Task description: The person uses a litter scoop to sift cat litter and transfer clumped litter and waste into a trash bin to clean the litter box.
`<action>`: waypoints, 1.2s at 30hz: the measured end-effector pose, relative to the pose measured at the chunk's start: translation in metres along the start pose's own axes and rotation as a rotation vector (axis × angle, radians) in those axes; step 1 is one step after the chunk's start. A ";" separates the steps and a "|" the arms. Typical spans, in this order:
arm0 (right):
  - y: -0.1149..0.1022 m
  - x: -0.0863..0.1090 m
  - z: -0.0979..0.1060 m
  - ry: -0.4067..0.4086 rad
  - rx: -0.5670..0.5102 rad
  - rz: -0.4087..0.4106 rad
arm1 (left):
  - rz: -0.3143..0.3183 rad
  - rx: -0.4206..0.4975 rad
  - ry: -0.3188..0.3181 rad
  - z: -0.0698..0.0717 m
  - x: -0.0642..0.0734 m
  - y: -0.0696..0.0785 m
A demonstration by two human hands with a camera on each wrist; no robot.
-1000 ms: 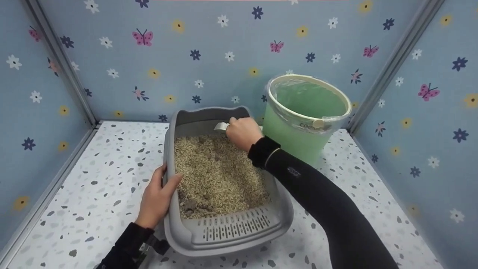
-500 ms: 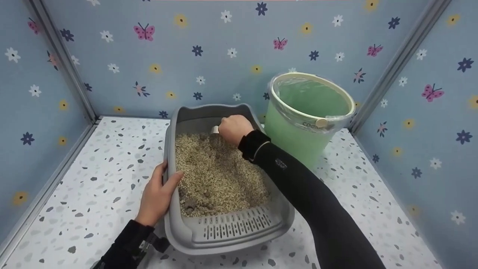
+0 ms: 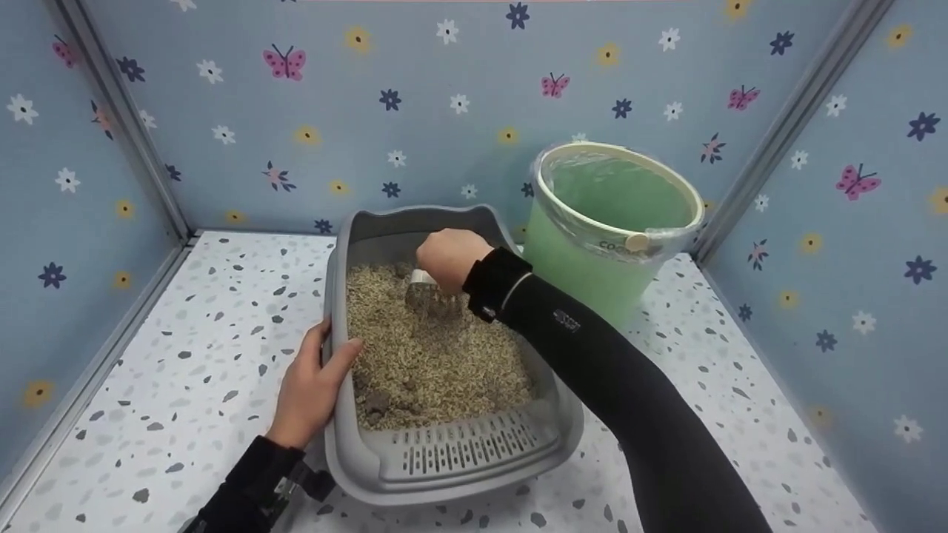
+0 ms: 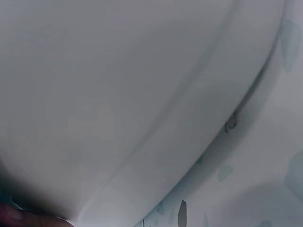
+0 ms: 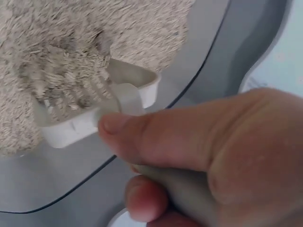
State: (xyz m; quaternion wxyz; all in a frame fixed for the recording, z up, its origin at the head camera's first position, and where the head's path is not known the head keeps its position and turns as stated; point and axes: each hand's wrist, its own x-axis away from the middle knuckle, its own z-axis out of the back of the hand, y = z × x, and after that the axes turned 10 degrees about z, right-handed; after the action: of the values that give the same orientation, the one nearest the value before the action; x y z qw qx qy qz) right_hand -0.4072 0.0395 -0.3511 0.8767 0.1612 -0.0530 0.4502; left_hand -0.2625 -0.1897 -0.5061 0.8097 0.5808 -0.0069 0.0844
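Note:
A grey litter box filled with tan pellet litter stands in the middle of the head view. My right hand grips the handle of a pale litter scoop over the back half of the box. In the right wrist view the thumb lies along the handle and litter covers the scoop's slotted bed. With the thumb over the rim and fingers outside, my left hand holds the box's left side. The left wrist view shows mostly the box's outer wall. Dark clumps lie at the litter's front left.
A green bin with a clear liner and cream rim stands right behind the box, close to my right forearm. Blue patterned panels enclose the back and both sides. The floor is white with grey specks.
My right hand has moved left and slightly toward me, drawing the scoop through the litter, which is now heaped in it. The left hand keeps its hold on the rim.

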 end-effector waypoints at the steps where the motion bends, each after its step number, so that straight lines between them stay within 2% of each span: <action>1: -0.002 0.001 0.002 -0.009 -0.003 0.010 | -0.007 -0.001 0.001 0.000 0.000 0.000; 5: -0.009 0.007 0.008 -0.041 -0.018 0.035 | -0.024 -0.008 0.005 -0.001 0.001 -0.001; 13: -0.030 0.024 0.019 -0.067 -0.065 0.067 | -0.014 -0.010 0.007 0.002 0.001 0.001; 20: -0.066 0.045 0.028 -0.060 -0.009 0.120 | -0.009 -0.013 0.007 0.004 0.001 0.000; 27: -0.094 0.058 0.035 -0.065 0.050 0.160 | -0.013 -0.015 0.006 0.004 0.001 0.000; 32: -0.098 0.066 0.042 -0.069 0.054 0.167 | -0.021 -0.014 -0.002 0.003 0.002 0.000; 36: -0.084 0.070 0.047 0.000 0.030 0.128 | -0.024 -0.012 -0.008 0.002 0.002 0.002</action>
State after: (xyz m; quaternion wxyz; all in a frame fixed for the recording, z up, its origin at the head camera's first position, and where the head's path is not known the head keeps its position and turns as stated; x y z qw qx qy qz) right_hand -0.2956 0.0321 -0.3098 0.8435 0.1705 -0.0564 0.5062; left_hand -0.2607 -0.1904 -0.5035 0.8141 0.5762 -0.0038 0.0725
